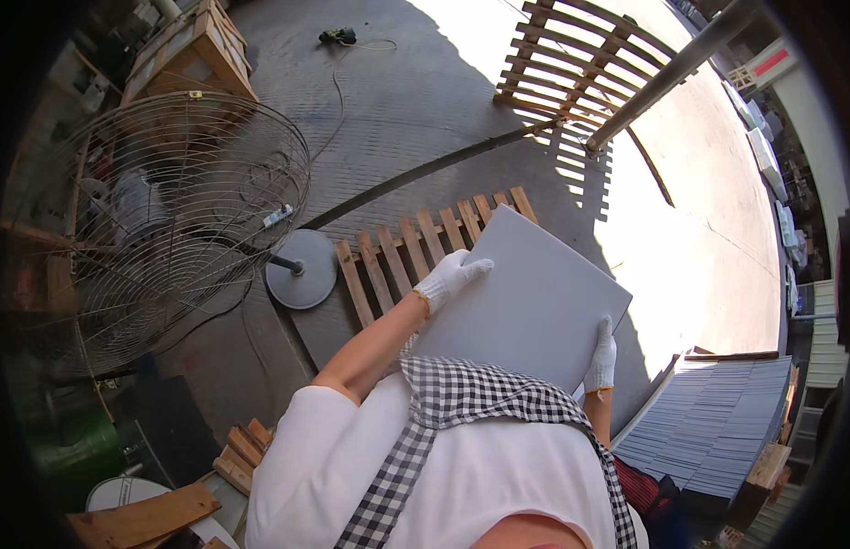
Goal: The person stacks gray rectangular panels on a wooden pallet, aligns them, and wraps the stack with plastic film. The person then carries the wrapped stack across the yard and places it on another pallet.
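Observation:
A large flat grey tile is held in front of my body, with its lower edge against my checked apron. My left hand, in a white knitted glove, grips the tile's left edge with the thumb on its face. At the right edge my gloved right hand holds on too, thumb up along the face. The fingers of both hands are hidden behind the tile. Beyond it lies a slatted wooden pallet, partly covered by the tile.
A big wire-caged fan stands at left, near its round grey base. Stacked grey tiles sit at lower right. A slatted wooden panel and a metal pole are far right. A wooden crate stands far left.

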`<state>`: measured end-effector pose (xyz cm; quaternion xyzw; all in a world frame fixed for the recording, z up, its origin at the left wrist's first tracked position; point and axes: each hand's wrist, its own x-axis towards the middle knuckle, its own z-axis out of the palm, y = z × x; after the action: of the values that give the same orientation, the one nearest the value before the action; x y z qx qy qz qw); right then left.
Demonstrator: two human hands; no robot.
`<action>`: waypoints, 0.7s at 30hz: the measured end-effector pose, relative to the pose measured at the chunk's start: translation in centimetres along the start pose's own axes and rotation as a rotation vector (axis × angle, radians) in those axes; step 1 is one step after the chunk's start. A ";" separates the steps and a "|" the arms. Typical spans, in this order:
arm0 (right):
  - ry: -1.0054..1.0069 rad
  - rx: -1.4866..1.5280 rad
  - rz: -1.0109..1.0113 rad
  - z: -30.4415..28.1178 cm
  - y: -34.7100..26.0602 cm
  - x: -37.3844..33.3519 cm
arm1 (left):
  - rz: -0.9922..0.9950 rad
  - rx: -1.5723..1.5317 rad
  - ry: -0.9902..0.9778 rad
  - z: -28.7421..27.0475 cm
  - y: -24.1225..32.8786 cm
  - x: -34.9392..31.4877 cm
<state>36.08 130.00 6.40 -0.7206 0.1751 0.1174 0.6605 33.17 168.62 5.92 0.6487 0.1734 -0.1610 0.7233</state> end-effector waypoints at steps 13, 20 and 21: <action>-0.018 0.015 -0.072 17.2 -11.6 16.8 | 0.120 0.005 -0.009 -12.8 8.5 24.3; -0.064 -0.110 -0.107 27.1 -18.7 33.7 | 0.039 -0.045 0.148 -20.3 15.5 36.0; -0.055 -0.127 -0.069 28.0 -19.7 35.3 | 0.020 -0.113 0.125 -20.9 16.8 37.1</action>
<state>78.00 155.67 7.44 -0.7632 0.1242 0.1253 0.6217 72.92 190.93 1.69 0.6172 0.2207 -0.1028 0.7482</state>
